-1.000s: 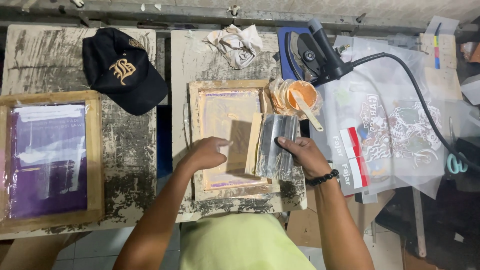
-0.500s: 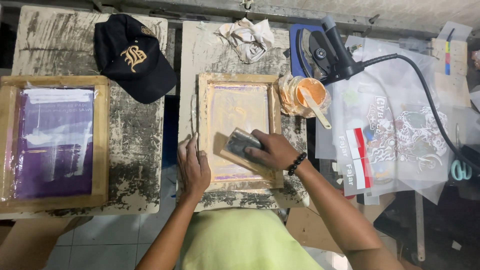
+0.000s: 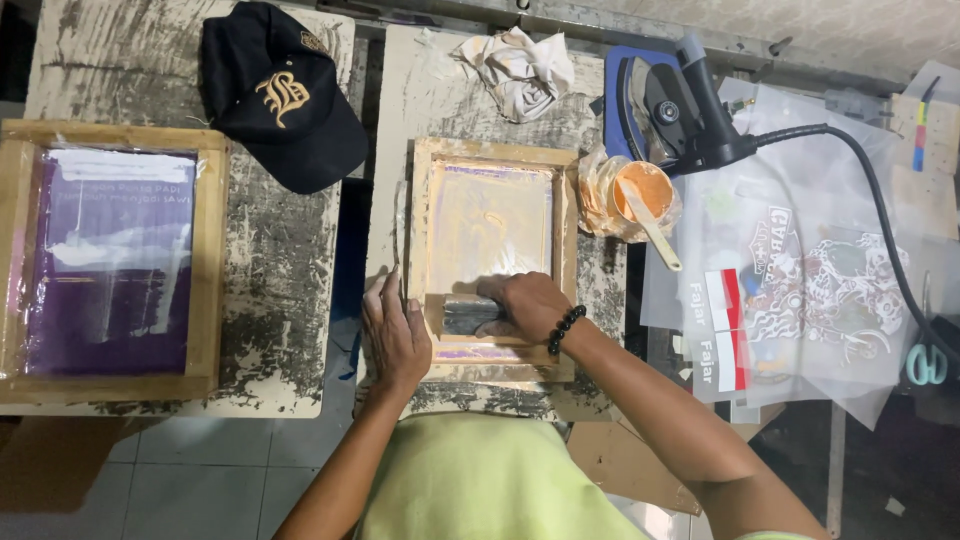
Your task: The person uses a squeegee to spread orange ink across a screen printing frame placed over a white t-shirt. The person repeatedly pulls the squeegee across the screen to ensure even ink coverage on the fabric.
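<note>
A small wooden printing frame [image 3: 492,152] with an orange-tinted screen lies on a paint-stained table [image 3: 420,90]. My right hand [image 3: 527,303], with a black bead bracelet at the wrist, grips a grey squeegee [image 3: 466,316] pressed flat on the lower part of the screen. My left hand [image 3: 394,335] lies flat on the table against the frame's lower left corner, fingers spread. A plastic-wrapped cup of orange ink [image 3: 640,190] with a stick in it stands just right of the frame.
A larger wooden frame with a purple screen [image 3: 110,260] lies on the left table, with a black cap [image 3: 275,95] behind it. A crumpled rag [image 3: 520,70], a black heat tool with cable [image 3: 690,105], printed transparent sheets [image 3: 800,290] and teal scissors [image 3: 925,362] are around.
My right hand brought the squeegee onto the screen and drew it down toward me. My left hand moved off the screen to the frame's left edge and stayed there.
</note>
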